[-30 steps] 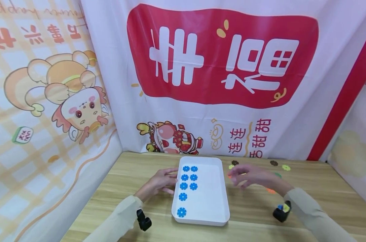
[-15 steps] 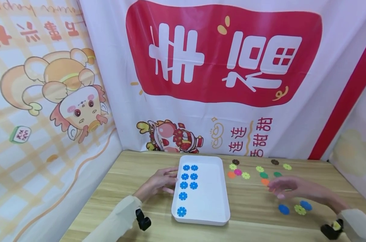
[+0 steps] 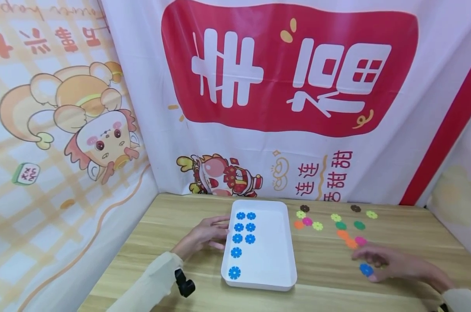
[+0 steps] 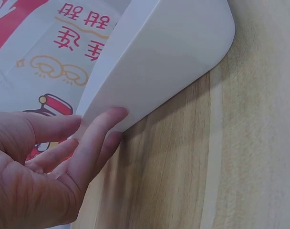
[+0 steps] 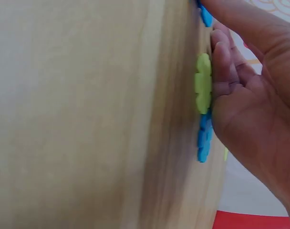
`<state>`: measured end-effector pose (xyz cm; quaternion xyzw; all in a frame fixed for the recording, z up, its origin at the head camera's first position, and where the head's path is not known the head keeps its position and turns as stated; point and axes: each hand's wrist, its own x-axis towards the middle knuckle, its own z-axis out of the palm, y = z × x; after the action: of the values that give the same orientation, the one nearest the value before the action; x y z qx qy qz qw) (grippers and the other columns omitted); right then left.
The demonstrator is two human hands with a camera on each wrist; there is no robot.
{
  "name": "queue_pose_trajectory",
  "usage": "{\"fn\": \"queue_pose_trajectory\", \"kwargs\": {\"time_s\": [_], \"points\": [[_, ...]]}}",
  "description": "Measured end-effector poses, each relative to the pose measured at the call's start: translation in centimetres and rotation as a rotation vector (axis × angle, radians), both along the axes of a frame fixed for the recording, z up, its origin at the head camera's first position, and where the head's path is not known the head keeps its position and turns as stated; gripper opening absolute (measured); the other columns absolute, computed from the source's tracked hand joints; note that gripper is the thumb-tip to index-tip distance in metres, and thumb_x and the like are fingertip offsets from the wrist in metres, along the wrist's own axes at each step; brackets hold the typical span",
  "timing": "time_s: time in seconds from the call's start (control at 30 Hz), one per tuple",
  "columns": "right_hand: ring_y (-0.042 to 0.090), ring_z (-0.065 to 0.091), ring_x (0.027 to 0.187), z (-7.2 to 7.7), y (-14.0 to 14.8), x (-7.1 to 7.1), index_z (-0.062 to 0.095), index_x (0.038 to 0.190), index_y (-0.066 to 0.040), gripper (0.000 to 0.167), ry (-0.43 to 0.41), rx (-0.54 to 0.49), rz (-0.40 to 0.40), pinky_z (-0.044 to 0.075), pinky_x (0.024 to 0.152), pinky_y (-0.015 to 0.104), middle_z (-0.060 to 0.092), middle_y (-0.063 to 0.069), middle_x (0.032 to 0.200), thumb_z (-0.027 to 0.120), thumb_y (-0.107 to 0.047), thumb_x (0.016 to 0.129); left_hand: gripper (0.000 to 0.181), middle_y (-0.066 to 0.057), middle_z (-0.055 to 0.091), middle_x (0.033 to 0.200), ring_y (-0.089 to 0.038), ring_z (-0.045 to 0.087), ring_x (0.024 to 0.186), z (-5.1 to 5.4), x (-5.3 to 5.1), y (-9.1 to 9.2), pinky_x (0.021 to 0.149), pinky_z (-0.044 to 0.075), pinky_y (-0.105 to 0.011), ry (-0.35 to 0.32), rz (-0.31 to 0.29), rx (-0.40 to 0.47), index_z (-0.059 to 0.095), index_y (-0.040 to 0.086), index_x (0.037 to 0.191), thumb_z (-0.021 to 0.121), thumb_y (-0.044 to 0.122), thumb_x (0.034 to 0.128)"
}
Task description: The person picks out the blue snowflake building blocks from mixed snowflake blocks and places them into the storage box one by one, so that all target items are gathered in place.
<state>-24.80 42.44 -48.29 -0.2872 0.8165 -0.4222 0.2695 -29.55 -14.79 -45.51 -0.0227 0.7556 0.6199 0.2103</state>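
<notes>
A white tray (image 3: 272, 277) stands on the table with several blue flower-shaped discs (image 3: 236, 252) along its left side, in two columns. My left hand (image 3: 204, 236) touches the tray's left wall. In the left wrist view, the fingertips of my left hand (image 4: 54, 167) lie against the outer wall. To the right, my right hand (image 3: 395, 264) is low over the table, fingers bent, thumb at a loose blue disc (image 3: 366, 269). Beneath that palm, in the right wrist view, are a yellow-green disc (image 5: 202, 83) and another blue disc (image 5: 204, 138).
Loose discs lie right of the tray: orange (image 3: 351, 242), pink (image 3: 360, 241), green (image 3: 359, 225), yellow-green (image 3: 317, 226) and brown (image 3: 355, 208) among them. A printed curtain (image 3: 220, 143) hangs behind the wooden table (image 3: 317, 268).
My right hand has moved right, from beside the tray past the coloured discs and down to the loose blue disc. My left hand has stayed at the tray.
</notes>
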Motion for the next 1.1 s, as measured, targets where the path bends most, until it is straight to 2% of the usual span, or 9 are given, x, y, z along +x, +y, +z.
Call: {"fn": "queue_pose_trajectory", "kwargs": {"time_s": [0.13, 0.27, 0.5, 0.73, 0.87, 1.03, 1.1], "points": [[0.004, 0.057, 0.108, -0.5, 0.0, 0.0, 0.056, 0.138, -0.003, 0.038, 0.046, -0.035, 0.009, 0.051, 0.087, 0.014, 0.065, 0.003, 0.126, 0.065, -0.005, 0.102, 0.059, -0.023, 0.055, 0.152, -0.029, 0.076, 0.104, -0.1, -0.1, 0.0, 0.073, 0.069, -0.039, -0.006, 0.005, 0.001, 0.048, 0.012, 0.157, 0.068, 0.009, 0.1014], [0.012, 0.057, 0.100, -0.6, -0.3, -0.2, 0.057, 0.131, -0.004, 0.032, 0.088, -0.048, 0.025, 0.050, 0.080, 0.015, 0.063, 0.009, 0.114, 0.067, -0.004, 0.100, 0.058, -0.023, 0.056, 0.151, -0.030, 0.076, 0.106, -0.2, -0.1, 0.0, 0.073, 0.069, -0.039, -0.002, 0.006, 0.000, 0.048, 0.011, 0.157, 0.067, 0.008, 0.1019], [0.020, 0.054, 0.086, 0.4, -1.4, -1.0, 0.058, 0.114, -0.001, 0.023, 0.026, -0.004, -0.030, 0.044, 0.065, 0.020, 0.058, 0.011, 0.095, 0.073, -0.007, 0.097, 0.059, -0.023, 0.057, 0.150, -0.029, 0.076, 0.104, -0.1, 0.0, 0.0, 0.073, 0.069, -0.038, -0.005, 0.012, -0.001, 0.049, 0.012, 0.157, 0.069, 0.011, 0.1015], [0.019, 0.056, 0.084, 1.1, -2.1, -1.2, 0.058, 0.108, 0.002, 0.024, 0.001, -0.004, -0.038, 0.046, 0.066, 0.022, 0.059, 0.014, 0.093, 0.076, -0.006, 0.094, 0.059, -0.023, 0.058, 0.149, -0.029, 0.077, 0.103, 0.1, -0.1, -0.1, 0.072, 0.069, -0.037, 0.001, 0.012, -0.005, 0.049, 0.011, 0.157, 0.069, 0.011, 0.1016], [0.015, 0.057, 0.082, 1.6, -2.9, -1.3, 0.060, 0.103, 0.000, 0.021, 0.055, 0.045, -0.055, 0.047, 0.067, 0.022, 0.062, 0.011, 0.092, 0.076, -0.007, 0.093, 0.059, -0.023, 0.058, 0.149, -0.029, 0.077, 0.103, 0.0, -0.1, -0.2, 0.071, 0.069, -0.037, 0.006, 0.011, -0.005, 0.048, 0.011, 0.157, 0.069, 0.011, 0.1013], [0.007, 0.059, 0.077, 2.5, -4.0, -1.8, 0.065, 0.093, -0.007, 0.013, 0.195, 0.115, -0.014, 0.052, 0.065, 0.021, 0.067, 0.000, 0.086, 0.078, -0.011, 0.091, 0.059, -0.024, 0.055, 0.152, -0.029, 0.076, 0.104, 0.0, 0.0, 0.0, 0.072, 0.069, -0.038, 0.002, 0.005, -0.001, 0.048, 0.011, 0.157, 0.068, 0.010, 0.1016], [0.006, 0.060, 0.076, 3.0, -4.7, -1.9, 0.068, 0.092, -0.009, 0.010, 0.222, 0.133, -0.010, 0.054, 0.065, 0.021, 0.068, -0.003, 0.085, 0.078, -0.012, 0.092, 0.059, -0.024, 0.055, 0.151, -0.029, 0.076, 0.104, 0.1, 0.0, 0.2, 0.072, 0.069, -0.038, -0.001, 0.000, -0.002, 0.047, 0.011, 0.157, 0.068, 0.010, 0.1017]]}}
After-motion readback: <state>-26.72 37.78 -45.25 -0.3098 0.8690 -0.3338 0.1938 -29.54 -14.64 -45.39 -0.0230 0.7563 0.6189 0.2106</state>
